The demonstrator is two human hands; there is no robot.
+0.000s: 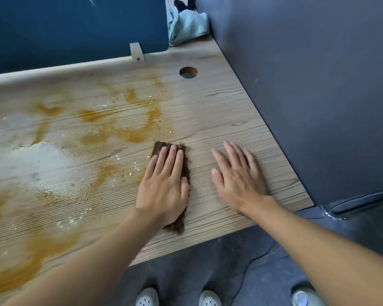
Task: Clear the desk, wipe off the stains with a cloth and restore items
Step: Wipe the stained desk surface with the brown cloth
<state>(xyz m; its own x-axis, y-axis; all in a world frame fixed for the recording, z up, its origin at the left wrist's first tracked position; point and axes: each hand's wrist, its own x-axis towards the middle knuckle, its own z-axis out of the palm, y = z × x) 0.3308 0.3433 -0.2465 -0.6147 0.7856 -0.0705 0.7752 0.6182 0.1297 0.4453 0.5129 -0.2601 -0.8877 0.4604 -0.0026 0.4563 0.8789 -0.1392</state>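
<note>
Left hand [164, 184] flat, pressing brown cloth [158, 147] | right hand [239, 177] flat on desk [230, 102] (orange stains [91, 115] leftward)

There were no words, numbers or signs to read: none on the desk [241, 111], none on the brown cloth [161, 147] under the left hand [164, 184], and none on the blue board [75, 25] far past that hand
</note>
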